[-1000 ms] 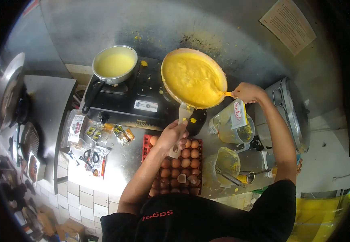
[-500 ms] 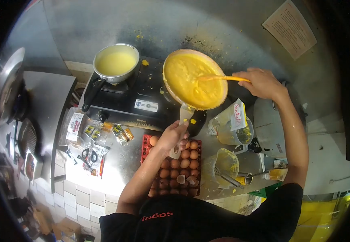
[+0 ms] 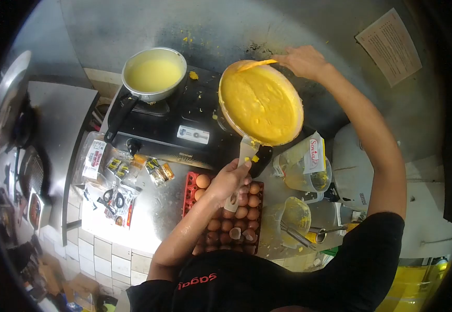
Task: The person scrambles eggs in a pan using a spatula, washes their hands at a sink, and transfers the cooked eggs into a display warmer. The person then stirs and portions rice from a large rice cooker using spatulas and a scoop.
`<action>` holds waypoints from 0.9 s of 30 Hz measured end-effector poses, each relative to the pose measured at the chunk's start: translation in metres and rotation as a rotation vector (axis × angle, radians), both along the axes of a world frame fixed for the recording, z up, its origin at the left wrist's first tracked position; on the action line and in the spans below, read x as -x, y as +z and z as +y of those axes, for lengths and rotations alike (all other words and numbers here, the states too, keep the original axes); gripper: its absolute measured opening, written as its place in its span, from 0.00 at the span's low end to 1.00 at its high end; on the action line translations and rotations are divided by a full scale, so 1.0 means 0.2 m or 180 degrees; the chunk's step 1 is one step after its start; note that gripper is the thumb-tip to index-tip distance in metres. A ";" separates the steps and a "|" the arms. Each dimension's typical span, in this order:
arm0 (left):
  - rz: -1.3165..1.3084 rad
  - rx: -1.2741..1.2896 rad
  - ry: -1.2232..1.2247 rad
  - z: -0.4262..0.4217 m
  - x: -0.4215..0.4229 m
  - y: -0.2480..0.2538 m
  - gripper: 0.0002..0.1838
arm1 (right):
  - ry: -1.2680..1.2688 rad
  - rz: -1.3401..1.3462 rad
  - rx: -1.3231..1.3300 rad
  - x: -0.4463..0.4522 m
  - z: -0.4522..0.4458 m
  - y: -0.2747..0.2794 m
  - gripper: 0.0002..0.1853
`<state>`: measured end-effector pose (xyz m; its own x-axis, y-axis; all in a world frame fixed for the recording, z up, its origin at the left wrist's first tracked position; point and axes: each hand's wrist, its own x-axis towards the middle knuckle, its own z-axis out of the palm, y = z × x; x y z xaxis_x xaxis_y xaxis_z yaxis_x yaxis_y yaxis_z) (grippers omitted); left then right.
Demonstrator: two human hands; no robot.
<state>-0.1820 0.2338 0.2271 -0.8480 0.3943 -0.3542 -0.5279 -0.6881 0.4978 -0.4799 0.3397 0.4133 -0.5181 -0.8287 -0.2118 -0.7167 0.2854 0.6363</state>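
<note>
A round pan (image 3: 300,120) full of thick yellow mixture (image 3: 259,106) sits at the right side of the black stove (image 3: 200,109). My left hand (image 3: 230,182) is wrapped round the pan's pale handle (image 3: 246,151), above a red tray of brown eggs. Beyond the pan's upper right rim, my right hand (image 3: 303,61) grips the end of an orange spatula (image 3: 259,63). The spatula's blade rests in the mixture by the pan's upper left edge.
A saucepan (image 3: 154,75) of pale yellow liquid stands on the stove's left. The egg tray (image 3: 188,195) holds cracked shells too. Two plastic jugs (image 3: 309,174) (image 3: 296,213), one with a whisk, are at the right. Packets (image 3: 158,171) and scissors (image 3: 114,198) lie left.
My right hand has moved from the pan's right side up to its far side, swinging the spatula across to the upper left edge. My left hand still holds the handle.
</note>
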 end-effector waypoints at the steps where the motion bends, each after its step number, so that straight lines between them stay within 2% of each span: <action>1: -0.0018 -0.0033 0.0007 0.00 0.00 0.00 0.11 | -0.0046 0.0005 -0.0032 0.06 0.03 -0.02 0.18; 2: -0.0035 -0.0067 0.0019 0.00 0.00 -0.01 0.11 | -0.0087 0.0012 -0.0064 0.10 0.06 -0.02 0.18; 5: -0.0066 -0.0122 0.0079 0.01 0.00 0.00 0.10 | -0.0925 -0.0098 -0.0197 0.12 0.19 -0.01 0.16; 13: -0.0180 -0.0024 0.0261 0.02 -0.01 0.06 0.08 | -0.1770 -0.0580 -0.0050 -0.21 0.65 -0.06 0.14; 17: -0.0076 0.0034 0.0316 0.03 -0.01 0.03 0.08 | -0.1994 -0.1110 -0.0015 -0.37 0.69 -0.05 0.13; 22: 0.0071 0.0043 0.0375 0.03 0.00 0.00 0.08 | -0.1952 -0.2002 0.0046 -0.50 0.68 -0.09 0.17; 25: 0.0075 0.0175 0.0303 0.03 0.00 0.01 0.08 | -0.2591 -0.2263 0.0010 -0.56 0.60 -0.10 0.17; 27: 0.0089 0.0180 0.0287 0.02 0.00 0.02 0.07 | -0.2983 -0.2233 -0.0194 -0.68 0.40 0.02 0.17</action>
<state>-0.1816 0.2382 0.2317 -0.8890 0.2959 -0.3495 -0.4504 -0.7026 0.5509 -0.3440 0.4192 0.4171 -0.6745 -0.1635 -0.7200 -0.4417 0.8708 0.2160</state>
